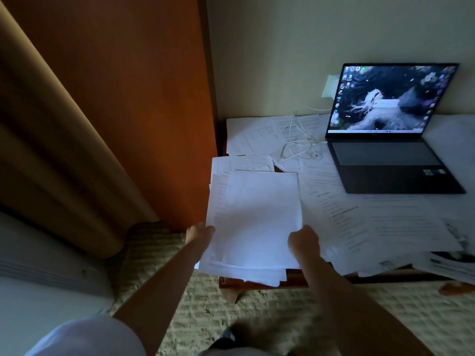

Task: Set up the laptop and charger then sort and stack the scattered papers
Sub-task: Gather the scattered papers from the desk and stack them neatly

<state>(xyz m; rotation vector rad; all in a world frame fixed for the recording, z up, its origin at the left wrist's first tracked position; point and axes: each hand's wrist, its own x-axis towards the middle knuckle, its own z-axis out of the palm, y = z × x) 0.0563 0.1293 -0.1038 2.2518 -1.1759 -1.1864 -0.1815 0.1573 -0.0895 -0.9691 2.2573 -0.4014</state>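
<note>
Nearest, the left hand [200,231] and right hand [303,240] clasp a gathered sheaf of papers [254,222] by its side edges, probably to square it above the worktop [290,278]. More loose sheets [372,222] surround the open, lit laptop [385,140]; its charger cable [295,142] lies coiled beside.

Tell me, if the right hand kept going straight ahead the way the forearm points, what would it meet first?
Probably the loose papers beside the stack that the right hand grips, then likely the white cable; depth is unclear.
</note>
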